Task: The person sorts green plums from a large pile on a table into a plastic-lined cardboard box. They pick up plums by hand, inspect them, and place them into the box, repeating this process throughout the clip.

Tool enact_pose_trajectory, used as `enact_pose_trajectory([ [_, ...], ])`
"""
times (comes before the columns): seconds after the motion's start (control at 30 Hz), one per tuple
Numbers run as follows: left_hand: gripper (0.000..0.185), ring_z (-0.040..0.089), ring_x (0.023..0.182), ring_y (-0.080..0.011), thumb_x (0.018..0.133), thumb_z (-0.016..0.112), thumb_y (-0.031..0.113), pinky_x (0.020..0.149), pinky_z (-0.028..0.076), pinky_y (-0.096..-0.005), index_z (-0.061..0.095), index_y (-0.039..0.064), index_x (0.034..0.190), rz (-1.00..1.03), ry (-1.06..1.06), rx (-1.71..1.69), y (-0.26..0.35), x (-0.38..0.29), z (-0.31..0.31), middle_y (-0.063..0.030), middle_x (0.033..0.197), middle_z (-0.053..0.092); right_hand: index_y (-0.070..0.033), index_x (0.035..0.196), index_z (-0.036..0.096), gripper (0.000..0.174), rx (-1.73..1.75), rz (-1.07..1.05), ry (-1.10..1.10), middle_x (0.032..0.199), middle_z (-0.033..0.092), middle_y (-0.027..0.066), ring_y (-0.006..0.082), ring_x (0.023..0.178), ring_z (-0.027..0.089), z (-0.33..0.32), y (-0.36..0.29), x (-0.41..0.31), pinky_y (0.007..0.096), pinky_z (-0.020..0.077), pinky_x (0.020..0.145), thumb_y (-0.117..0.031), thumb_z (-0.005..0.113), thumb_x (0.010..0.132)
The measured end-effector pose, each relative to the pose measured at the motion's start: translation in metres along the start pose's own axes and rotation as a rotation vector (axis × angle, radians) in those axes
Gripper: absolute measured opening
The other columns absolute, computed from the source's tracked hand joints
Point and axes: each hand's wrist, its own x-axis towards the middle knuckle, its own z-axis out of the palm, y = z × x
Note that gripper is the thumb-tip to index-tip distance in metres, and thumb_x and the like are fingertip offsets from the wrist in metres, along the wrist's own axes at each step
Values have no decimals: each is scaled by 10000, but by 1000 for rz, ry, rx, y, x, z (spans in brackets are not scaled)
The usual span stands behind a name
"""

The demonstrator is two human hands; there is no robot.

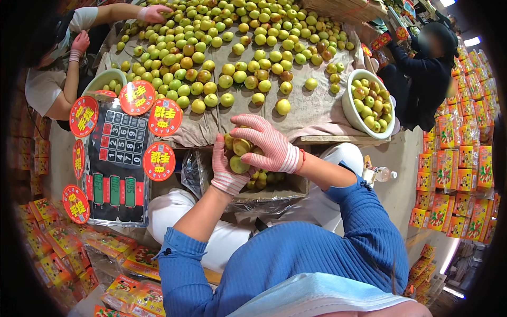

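My left hand (227, 174), in a red-and-white striped knit glove, cups several green-brown jujubes (241, 147) from the left and below. From above and the right, my right hand (271, 146), in a matching glove, closes over the same fruit, its fingers partly hiding them. Both hands are over a plastic-lined cardboard box (299, 189) between my knees. More jujubes (259, 182) lie inside the box, partly covered by my hands. Just beyond, loose jujubes (237, 77) are spread over a cloth-covered table (237, 123).
A digital scale (119, 158) with red round stickers stands at left. A white bucket of jujubes (390, 128) sits on the table's right corner, a green basin (95, 81) at left. Two other people sit nearby. Stacked packaged boxes (443, 170) and a plastic bottle (382, 174) are at right.
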Motion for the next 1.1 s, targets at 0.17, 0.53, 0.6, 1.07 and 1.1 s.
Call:
enact_pose_trajectory([
  [0.17, 596, 597, 1215, -291, 899, 582, 666, 970, 547, -542, 578, 233, 1310, 24, -21, 43, 6, 6, -19, -48, 1323, 607, -37, 1229, 600, 539, -68, 26, 34, 1330, 539, 232, 455, 1257, 497, 8, 5, -4, 520, 409, 1071, -402, 714, 850],
  [0.53, 754, 568, 1265, -349, 867, 591, 718, 1025, 498, -612, 523, 173, 1383, 26, 10, 40, 2, 1, 5, -105, 1370, 581, -13, 1354, 535, 474, 238, 97, 38, 1397, 516, 216, 396, 1329, 481, -10, 9, -11, 451, 351, 1144, -316, 570, 992],
  [0.6, 701, 562, 1281, -351, 886, 586, 689, 1073, 434, -648, 545, 202, 1390, 46, -22, 55, -2, -1, 8, -94, 1396, 580, -9, 1378, 517, 465, 305, 164, 95, 1393, 518, 210, 368, 1337, 481, -19, 6, -13, 430, 355, 1141, -288, 552, 1007],
  [1.07, 756, 603, 1185, -327, 886, 625, 655, 1044, 450, -621, 499, 139, 1424, 143, -232, -48, -54, -84, 13, -108, 1370, 548, -97, 1278, 541, 553, -646, 863, -379, 1291, 537, 217, 413, 1109, 649, -48, 64, -16, 533, 539, 908, -470, 682, 896],
  [1.1, 832, 612, 1163, -330, 891, 611, 667, 1030, 466, -583, 426, 86, 1458, 175, -254, -31, -58, -99, 7, -116, 1336, 555, -95, 1273, 541, 539, -645, 846, -383, 1297, 535, 220, 416, 1112, 645, -44, 64, -16, 532, 538, 913, -460, 678, 900],
])
